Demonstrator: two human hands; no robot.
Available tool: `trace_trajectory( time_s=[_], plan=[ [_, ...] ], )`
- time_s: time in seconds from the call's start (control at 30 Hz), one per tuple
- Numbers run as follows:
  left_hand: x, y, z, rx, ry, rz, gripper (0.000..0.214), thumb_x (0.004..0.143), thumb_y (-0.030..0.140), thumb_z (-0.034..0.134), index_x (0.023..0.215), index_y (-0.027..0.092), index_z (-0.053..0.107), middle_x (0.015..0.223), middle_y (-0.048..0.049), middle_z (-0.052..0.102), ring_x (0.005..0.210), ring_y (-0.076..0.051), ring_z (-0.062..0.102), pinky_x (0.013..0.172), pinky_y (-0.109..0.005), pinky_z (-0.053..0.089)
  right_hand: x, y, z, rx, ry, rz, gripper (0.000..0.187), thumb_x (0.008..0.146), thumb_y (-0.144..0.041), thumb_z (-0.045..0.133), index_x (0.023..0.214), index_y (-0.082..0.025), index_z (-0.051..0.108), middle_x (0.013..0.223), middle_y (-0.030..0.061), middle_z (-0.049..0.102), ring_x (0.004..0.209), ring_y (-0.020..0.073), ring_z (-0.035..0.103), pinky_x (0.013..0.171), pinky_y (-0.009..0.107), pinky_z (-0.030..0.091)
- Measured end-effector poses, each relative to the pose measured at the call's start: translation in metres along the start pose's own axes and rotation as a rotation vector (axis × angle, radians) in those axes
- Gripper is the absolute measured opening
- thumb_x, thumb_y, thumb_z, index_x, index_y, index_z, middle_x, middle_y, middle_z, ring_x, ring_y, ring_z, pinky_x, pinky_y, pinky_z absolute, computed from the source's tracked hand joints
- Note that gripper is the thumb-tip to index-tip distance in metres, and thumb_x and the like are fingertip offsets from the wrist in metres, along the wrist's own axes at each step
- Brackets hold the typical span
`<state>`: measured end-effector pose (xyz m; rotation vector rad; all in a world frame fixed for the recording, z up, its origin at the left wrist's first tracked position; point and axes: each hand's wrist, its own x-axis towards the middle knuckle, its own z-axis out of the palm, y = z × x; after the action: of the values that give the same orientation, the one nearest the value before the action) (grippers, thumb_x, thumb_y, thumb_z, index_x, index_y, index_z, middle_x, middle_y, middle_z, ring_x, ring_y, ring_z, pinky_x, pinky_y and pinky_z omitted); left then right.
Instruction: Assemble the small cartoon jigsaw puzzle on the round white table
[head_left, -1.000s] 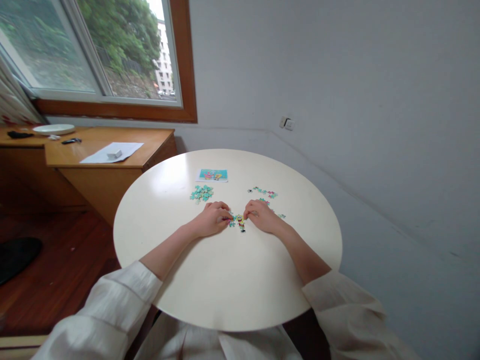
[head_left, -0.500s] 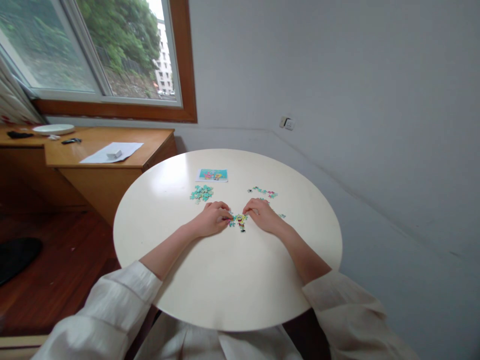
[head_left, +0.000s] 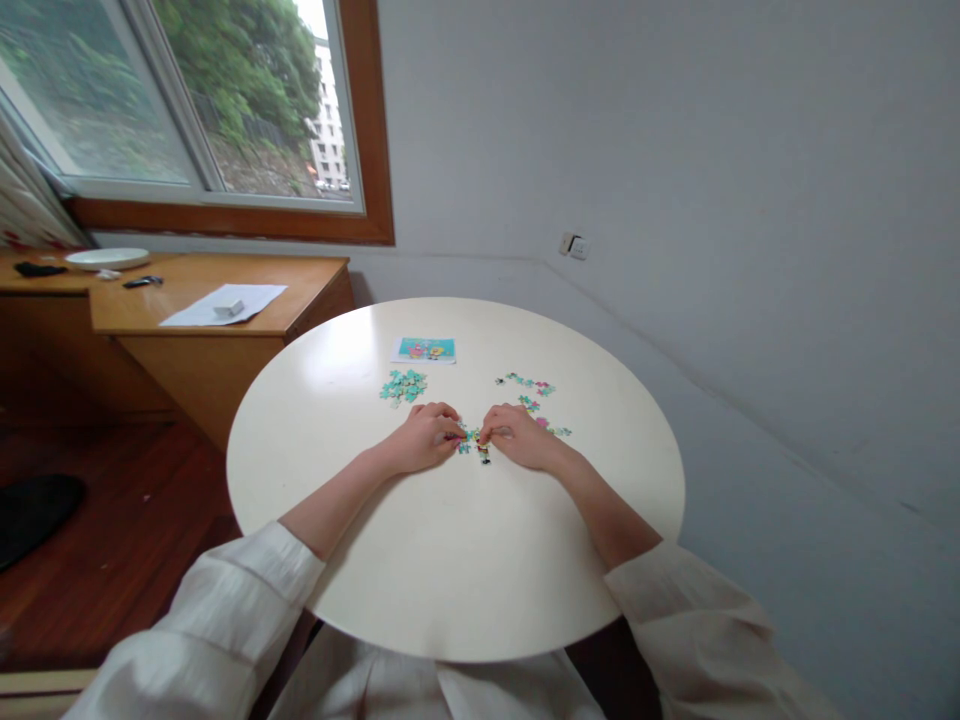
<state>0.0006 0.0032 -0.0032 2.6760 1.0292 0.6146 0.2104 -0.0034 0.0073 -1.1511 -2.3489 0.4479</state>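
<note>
A partly joined jigsaw puzzle (head_left: 484, 454) with a yellow cartoon figure lies flat on the round table, between my two hands. From the left, my left hand (head_left: 426, 438) grips its edge with bent fingers, by some teal and purple pieces (head_left: 464, 449). My right hand (head_left: 519, 436) is closed, its thumb and fingertips pressed together on the puzzle's right side. Those fingertips cover much of the yellow figure. Just beyond my right hand lie loose puzzle pieces (head_left: 529, 404), and a pink one (head_left: 541, 423) shows beside its knuckles.
A pile of teal pieces (head_left: 403, 386) sits beyond my left hand, with a picture card (head_left: 426, 350) behind it. More pieces (head_left: 546, 388) lie at the back right of the white table (head_left: 450, 570). A wooden desk (head_left: 315, 285) stands at the left.
My right hand has shifted slightly left and now covers more of the yellow figure. Loose pieces behind it show more. My left hand has stayed in place.
</note>
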Motion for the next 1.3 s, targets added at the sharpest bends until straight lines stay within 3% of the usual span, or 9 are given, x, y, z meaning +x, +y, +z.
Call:
trace_trajectory(
  time_s=[0.37, 0.77, 1.07, 1.3],
  plan=[
    [0.000, 0.000, 0.000, 0.000, -0.001, -0.007, 0.021, 0.080, 0.026, 0.051, 0.094, 0.024, 0.067, 0.105, -0.0069, 0.056, 0.101, -0.022, 0.051, 0.092, -0.041, 0.033, 0.000, 0.005, 0.002, -0.026, 0.016, 0.001, 0.025, 0.073, -0.005, 0.049, 0.066, -0.020, 0.068, 0.077, 0.0014, 0.061, 0.079, 0.0147, 0.053, 0.084, 0.034, 0.034],
    [0.000, 0.008, -0.005, -0.002, -0.005, 0.008, 0.028, 0.081, 0.025, 0.046, 0.102, 0.022, 0.063, 0.110, -0.0081, 0.057, 0.104, -0.022, 0.051, 0.094, -0.040, 0.032, 0.002, 0.025, -0.004, 0.083, 0.337, 0.042, 0.023, 0.071, -0.007, 0.044, 0.070, -0.019, 0.064, 0.076, 0.0025, 0.059, 0.078, 0.0151, 0.053, 0.077, 0.031, 0.040],
    [0.002, 0.033, -0.011, 0.053, -0.155, 0.198, 0.032, 0.080, 0.021, 0.041, 0.105, 0.026, 0.061, 0.122, -0.0042, 0.056, 0.112, -0.022, 0.047, 0.097, -0.042, 0.026, 0.002, 0.028, -0.008, 0.094, 0.407, 0.065, 0.023, 0.070, -0.007, 0.042, 0.072, -0.019, 0.062, 0.076, 0.0023, 0.058, 0.077, 0.0152, 0.054, 0.073, 0.031, 0.041],
    [0.000, 0.030, -0.007, 0.014, -0.191, 0.154, 0.033, 0.083, 0.022, 0.039, 0.108, 0.026, 0.059, 0.125, -0.0034, 0.054, 0.117, -0.020, 0.046, 0.105, -0.048, 0.015, 0.002, 0.028, -0.009, 0.100, 0.425, 0.101, 0.023, 0.068, -0.009, 0.043, 0.072, -0.019, 0.063, 0.076, 0.0025, 0.059, 0.075, 0.0155, 0.054, 0.074, 0.031, 0.041]
  ],
)
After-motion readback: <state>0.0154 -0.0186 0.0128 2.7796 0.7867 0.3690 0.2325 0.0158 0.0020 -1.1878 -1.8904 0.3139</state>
